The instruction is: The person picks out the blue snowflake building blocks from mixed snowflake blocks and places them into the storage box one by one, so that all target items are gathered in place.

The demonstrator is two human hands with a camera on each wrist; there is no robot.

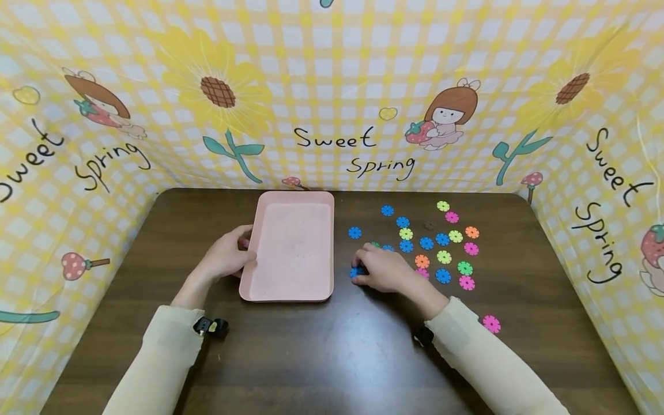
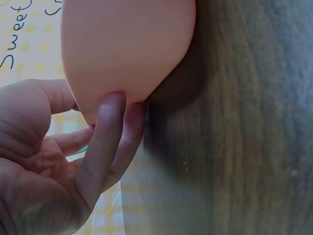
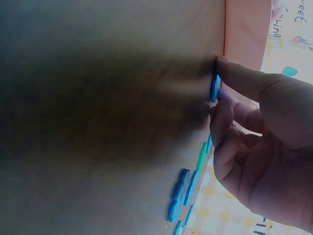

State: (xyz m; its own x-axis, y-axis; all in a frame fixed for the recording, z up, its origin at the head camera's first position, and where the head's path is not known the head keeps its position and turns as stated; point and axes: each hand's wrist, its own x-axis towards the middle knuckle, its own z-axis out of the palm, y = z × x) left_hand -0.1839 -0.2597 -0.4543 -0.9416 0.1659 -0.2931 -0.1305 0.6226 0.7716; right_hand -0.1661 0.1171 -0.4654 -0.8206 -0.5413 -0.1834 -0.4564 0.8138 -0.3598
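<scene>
A pink rectangular tray (image 1: 294, 248) lies on the dark wooden table. At its left wall, my left hand (image 1: 225, 253) grips the rim, thumb on top and fingers against the outside. The left wrist view shows those fingertips pressed to the tray's outer wall (image 2: 127, 49). To the right of the tray, my right hand (image 1: 386, 271) pinches a blue notched plastic disc (image 1: 354, 272) at the table surface. Seen from the right wrist, the blue disc (image 3: 214, 88) stands at the thumb and fingertips, its edge toward the camera.
Several notched discs lie loose on the right half of the table, among them a lone blue disc (image 1: 355, 232), an orange disc (image 1: 472, 232), a green disc (image 1: 465, 268) and a pink disc (image 1: 491, 324). A patterned cloth (image 1: 332, 86) walls the table's back and sides.
</scene>
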